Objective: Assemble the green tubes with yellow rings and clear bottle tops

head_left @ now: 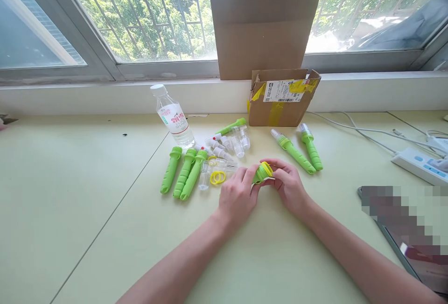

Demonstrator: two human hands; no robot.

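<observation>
My left hand (240, 192) is wrapped round a green ribbed plastic handle (259, 174) with a threaded end, most of it hidden by the fingers. At that end, the fingers of my right hand (289, 183) pinch a yellow ring (268, 169), which sits at the mouth of the threads. Left of my hands lie loose yellow rings (217, 178), clear plastic caps (204, 176) and white ribbed pieces (222, 154), some with red tips. Three green handles (189, 173) rest further left, and another green handle (231, 127) lies behind the white pieces.
Two green handles with clear caps (297, 155) lie to the right. A water bottle (175, 117) stands at back left, an open cardboard box (280, 108) by the window. On the right are a power strip (418, 166), white cables (360, 129) and a partly blurred flat device (388, 238).
</observation>
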